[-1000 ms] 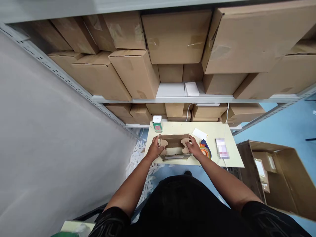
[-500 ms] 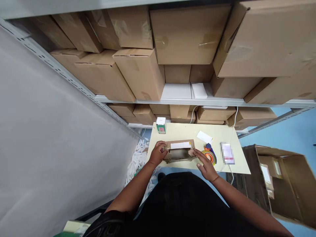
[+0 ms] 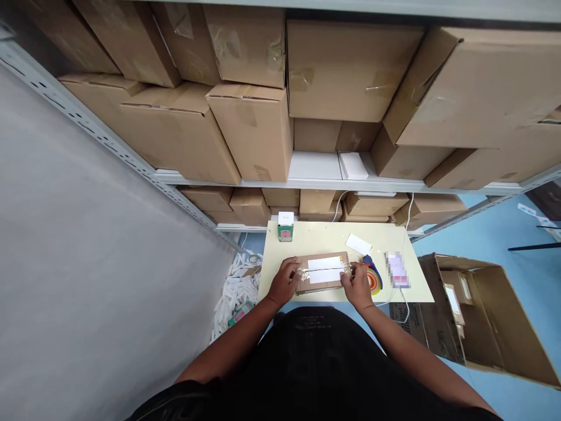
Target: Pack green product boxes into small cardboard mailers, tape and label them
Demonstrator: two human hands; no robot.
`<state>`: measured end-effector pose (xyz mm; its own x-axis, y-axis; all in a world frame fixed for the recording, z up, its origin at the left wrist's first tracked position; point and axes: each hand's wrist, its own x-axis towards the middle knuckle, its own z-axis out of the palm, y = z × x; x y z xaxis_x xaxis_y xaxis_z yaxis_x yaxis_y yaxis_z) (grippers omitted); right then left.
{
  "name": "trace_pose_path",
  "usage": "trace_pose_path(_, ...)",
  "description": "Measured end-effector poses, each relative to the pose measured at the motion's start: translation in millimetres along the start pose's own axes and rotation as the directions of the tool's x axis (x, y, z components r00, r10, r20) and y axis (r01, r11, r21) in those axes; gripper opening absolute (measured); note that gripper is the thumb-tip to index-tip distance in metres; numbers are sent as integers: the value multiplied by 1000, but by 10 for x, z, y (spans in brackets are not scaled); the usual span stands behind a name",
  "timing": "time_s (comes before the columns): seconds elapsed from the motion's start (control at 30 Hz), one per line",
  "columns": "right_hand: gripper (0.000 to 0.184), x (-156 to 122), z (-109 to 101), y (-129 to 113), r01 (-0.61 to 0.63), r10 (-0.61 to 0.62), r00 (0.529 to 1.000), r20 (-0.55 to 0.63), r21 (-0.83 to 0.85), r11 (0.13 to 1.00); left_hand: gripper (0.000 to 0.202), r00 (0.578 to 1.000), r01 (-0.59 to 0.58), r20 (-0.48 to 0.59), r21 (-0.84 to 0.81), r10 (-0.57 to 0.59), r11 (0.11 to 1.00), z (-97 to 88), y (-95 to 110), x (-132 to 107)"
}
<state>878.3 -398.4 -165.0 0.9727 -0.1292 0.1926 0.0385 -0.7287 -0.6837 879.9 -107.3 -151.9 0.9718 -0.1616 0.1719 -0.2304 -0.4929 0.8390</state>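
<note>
On the pale table, a small cardboard box (image 3: 323,286) lies flat in front of me. Its two top flaps meet at a dark seam, with white label pieces (image 3: 324,264) on either side. Shiny clear tape (image 3: 304,273) shows at both ends of that seam. My left hand (image 3: 283,283) is closed on the box's left end, fingertips on its top edge. Gripping the right end is my right hand (image 3: 357,286), its thumb on the top flap and fingers round the corner. A tape dispenser (image 3: 373,276) with a roll sits just beyond the right hand.
A green and white box (image 3: 286,227), a white card (image 3: 359,244) and a blurred-out item (image 3: 397,269) are on the table (image 3: 272,257). Shelves of cartons (image 3: 350,70) rise behind. A large open carton (image 3: 486,310) stands right; white scraps (image 3: 234,298) are heaped left.
The small box's top was gaping; now its flaps are folded together. My right hand has gone from stretched-out fingers to a grip on the right end. The view has shifted slightly.
</note>
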Motion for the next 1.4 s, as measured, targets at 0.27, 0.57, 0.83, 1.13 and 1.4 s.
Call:
trace_pose_path(0.27, 31, 81, -272, 395, -118, 111, 977, 183, 26, 993, 20, 994, -86, 108, 556, 31, 826, -9, 277, 219)
trace_pose_path(0.57, 46, 541, -472, 1320, -371, 648, 687, 329, -608, 702, 41, 928, -241, 371, 687, -45, 685, 162, 517, 222)
trace_pose_path(0.83, 41, 536, -509, 1401, -354, 658, 647, 386, -612, 707, 29, 940, -106, 286, 764, -187, 636, 369, 584, 225)
trace_pose_path(1.13, 53, 422, -1241, 572, -281, 304, 936, 176, -142, 949, 29, 953, -220, 297, 553, 56, 803, 340, 480, 188)
trace_pose_path(1.4, 68, 629, -886, -521, 323, -306, 899, 312, -2, 946, 33, 989, 114, 86, 78, -121, 990, 177, 633, 191)
